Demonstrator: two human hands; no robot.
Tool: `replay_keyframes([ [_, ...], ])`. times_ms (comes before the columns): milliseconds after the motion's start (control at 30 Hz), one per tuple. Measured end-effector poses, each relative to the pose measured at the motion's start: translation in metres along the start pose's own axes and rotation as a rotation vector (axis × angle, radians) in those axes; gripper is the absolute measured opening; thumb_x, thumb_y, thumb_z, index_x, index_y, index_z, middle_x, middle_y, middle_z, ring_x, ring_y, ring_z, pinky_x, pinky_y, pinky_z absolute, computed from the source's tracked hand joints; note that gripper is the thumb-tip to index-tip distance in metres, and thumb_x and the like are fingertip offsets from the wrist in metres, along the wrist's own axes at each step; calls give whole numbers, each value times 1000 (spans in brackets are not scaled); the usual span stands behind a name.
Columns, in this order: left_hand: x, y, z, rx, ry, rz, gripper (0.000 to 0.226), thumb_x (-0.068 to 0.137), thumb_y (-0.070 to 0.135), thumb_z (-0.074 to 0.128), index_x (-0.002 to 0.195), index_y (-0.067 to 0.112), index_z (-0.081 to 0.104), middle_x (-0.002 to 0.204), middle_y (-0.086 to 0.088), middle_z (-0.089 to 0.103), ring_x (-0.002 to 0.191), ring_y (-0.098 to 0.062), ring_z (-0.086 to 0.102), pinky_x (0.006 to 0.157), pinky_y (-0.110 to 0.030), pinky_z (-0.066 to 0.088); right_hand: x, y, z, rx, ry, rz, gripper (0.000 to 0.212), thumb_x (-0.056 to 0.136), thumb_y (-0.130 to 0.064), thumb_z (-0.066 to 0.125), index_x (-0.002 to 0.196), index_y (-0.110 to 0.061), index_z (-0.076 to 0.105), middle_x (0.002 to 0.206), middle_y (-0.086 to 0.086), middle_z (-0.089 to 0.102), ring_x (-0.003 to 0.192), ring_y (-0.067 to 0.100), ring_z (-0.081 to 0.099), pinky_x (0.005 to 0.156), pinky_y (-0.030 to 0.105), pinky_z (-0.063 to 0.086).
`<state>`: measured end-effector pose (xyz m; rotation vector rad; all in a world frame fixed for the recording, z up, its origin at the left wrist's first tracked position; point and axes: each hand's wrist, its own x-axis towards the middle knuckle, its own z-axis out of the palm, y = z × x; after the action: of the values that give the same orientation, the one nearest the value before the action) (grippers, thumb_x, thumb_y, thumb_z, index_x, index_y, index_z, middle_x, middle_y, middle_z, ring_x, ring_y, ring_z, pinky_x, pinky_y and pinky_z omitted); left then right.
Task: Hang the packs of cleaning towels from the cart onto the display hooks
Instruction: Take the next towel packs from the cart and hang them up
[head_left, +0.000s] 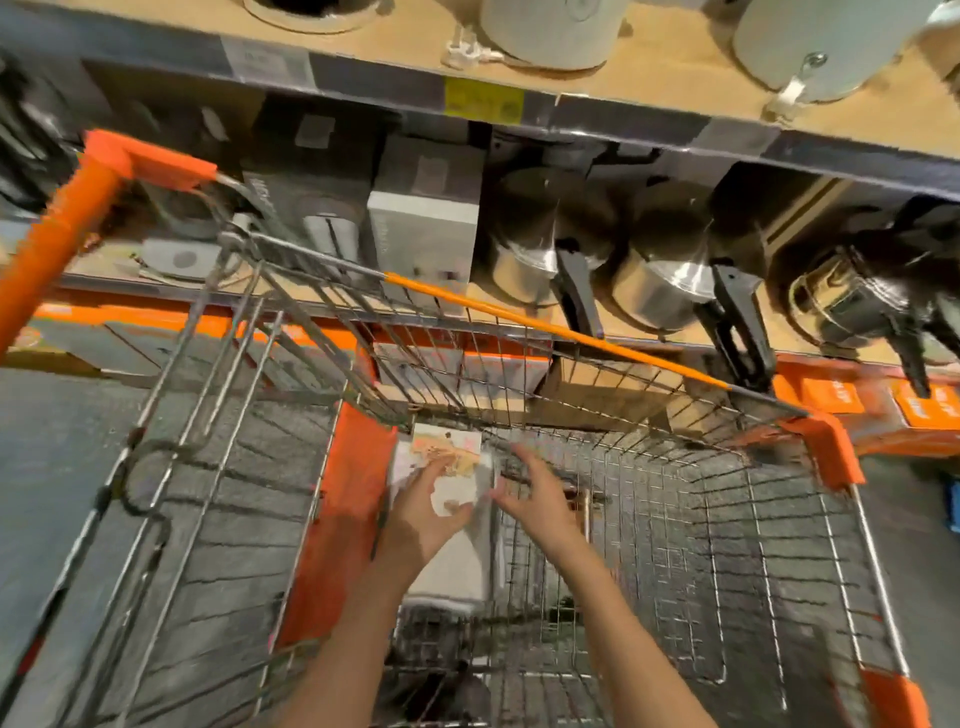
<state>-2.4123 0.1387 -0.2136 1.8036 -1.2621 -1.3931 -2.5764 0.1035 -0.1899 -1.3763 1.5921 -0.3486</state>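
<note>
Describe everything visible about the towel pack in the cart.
The towel pack is pale, mostly white, with a printed card header in pink and tan at its far end. It lies inside the wire cart, against the orange panel. The left hand grips it; the right hand, fingers spread, is at its right edge. Blur hides print.

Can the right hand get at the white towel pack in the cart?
Probably yes: the right hand hovers open just beside the white towel pack with a printed card, nothing between them; the left hand already touches it.

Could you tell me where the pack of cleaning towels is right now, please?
In the head view, the pack of cleaning towels is inside the cart, against its orange left panel, under the left hand.
</note>
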Motion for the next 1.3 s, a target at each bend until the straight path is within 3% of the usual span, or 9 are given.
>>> replay_keyframes([
  [100,25,-29,23,43,33,-61,61,82,9,74,136,16,47,118,3,47,121,-24,49,89,-18,35,43,24,11,-13,-43,29,73,80,-25,73,142,-13,36,145,5,40,134,21,37,111,36,32],
  [200,46,-55,37,23,101,-141,62,78,11,78,133,18,49,122,4,48,121,-23,50,89,-21,41,82,45,23,21,-76,65,70,81,-20,73,140,-9,38,142,7,43,131,24,40,108,37,36],
  [333,64,-79,48,78,174,-127,64,76,14,80,133,18,52,131,-5,53,121,-28,52,96,-31,43,117,64,38,47,-134,59,70,79,-19,75,138,-9,38,130,-5,48,128,22,41,96,14,38],
  [467,76,-88,53,60,190,-150,62,76,17,79,133,19,52,136,0,51,128,-24,46,106,-35,36,155,72,50,0,-193,35,86,75,-20,79,145,-11,31,146,6,39,135,23,37,108,42,36],
  [600,76,-81,50,109,213,-102,75,68,47,65,132,11,53,128,2,52,120,-16,47,96,-22,31,174,77,69,-108,-316,-11,90,67,-27,85,141,-8,38,142,8,42,132,24,38,108,33,33],
  [733,75,-82,46,253,284,-79,66,75,8,77,136,4,50,140,-11,50,132,-29,44,112,-37,30,173,90,79,-207,-250,-109,78,58,-31,88,127,-13,54,120,5,53,112,18,41,85,27,33],
  [900,71,-88,49,263,331,-38,77,67,0,81,137,3,48,143,-13,48,135,-32,42,111,-50,33,163,98,80,-201,-253,-89,81,61,-28,86,131,-22,45,123,0,43,117,18,33,86,28,29],
  [1067,70,-98,56,360,188,-106,86,82,17,73,149,26,21,160,3,19,149,-19,9,119,-42,10,163,101,77,-91,-226,-14,92,62,-22,86,140,-17,37,132,4,40,126,21,31,102,32,27],
  [1300,68,-111,56,405,144,-49,96,82,14,73,137,44,0,159,10,3,149,-14,-5,117,-30,-7,166,104,78,41,-254,79,111,57,-21,89,147,-17,24,142,5,38,134,26,32,110,48,31],
])
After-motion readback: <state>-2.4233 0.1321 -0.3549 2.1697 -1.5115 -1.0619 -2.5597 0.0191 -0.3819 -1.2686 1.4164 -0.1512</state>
